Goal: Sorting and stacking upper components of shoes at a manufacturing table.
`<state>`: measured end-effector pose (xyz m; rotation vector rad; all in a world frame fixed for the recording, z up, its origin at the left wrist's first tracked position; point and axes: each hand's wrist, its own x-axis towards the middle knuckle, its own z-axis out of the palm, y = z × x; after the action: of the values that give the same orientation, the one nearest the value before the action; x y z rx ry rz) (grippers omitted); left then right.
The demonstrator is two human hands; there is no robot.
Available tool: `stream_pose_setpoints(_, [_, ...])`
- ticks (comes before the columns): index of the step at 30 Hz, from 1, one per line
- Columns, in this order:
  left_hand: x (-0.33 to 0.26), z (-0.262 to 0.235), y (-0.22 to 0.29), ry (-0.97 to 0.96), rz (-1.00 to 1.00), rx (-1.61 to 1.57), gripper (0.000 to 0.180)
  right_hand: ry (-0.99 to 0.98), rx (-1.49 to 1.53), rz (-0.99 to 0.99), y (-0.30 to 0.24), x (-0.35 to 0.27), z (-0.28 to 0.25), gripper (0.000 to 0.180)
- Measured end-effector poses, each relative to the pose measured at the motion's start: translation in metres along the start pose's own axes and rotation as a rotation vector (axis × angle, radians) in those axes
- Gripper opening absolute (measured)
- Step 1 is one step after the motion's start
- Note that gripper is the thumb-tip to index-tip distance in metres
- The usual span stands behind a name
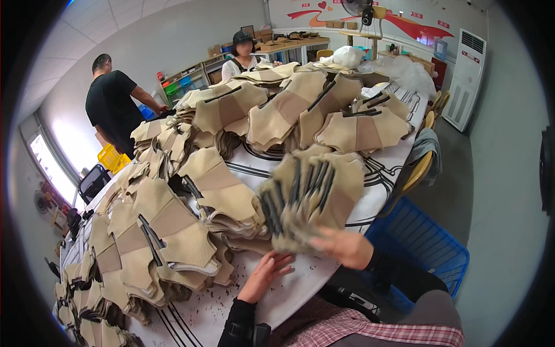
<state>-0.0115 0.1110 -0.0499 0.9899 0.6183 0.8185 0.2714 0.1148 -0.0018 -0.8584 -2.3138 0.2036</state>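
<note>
A loose bunch of beige and brown fabric pieces point(341, 196) with black strips fans out in front of me, its near part smeared by motion. My right hand point(347, 247) grips the bunch at its near right edge, the fingertips blurred against the cloth. Just below its near left corner is my left hand point(267, 276), fingers stretched out and slightly apart, holding nothing. Left of the bunch lies a stack of similar shaped pieces point(222, 194), also with black strips. A larger stack point(173, 231) spreads farther left.
More fabric stacks point(289, 107) cover the far part of the white table point(295, 289). A blue plastic basket point(422, 248) stands below the right edge, near chairs point(419, 173). One person in black point(113, 98) stands at the far left; another point(240, 58) is behind the table.
</note>
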Motion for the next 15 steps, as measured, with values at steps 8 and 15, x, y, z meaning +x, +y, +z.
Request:
stream_pose_setpoints(8, [0.008, 0.006, -0.002, 0.174, 0.044, -0.156, 0.061, -0.116, 0.143, 0.035, -0.017, 0.001, -0.021, 0.051])
stream_pose_setpoints(15, [0.051, 0.010, 0.013, 0.256, 0.011, -0.449, 0.058, 0.154, 0.428, 0.404, 0.037, -0.008, -0.022, 0.058])
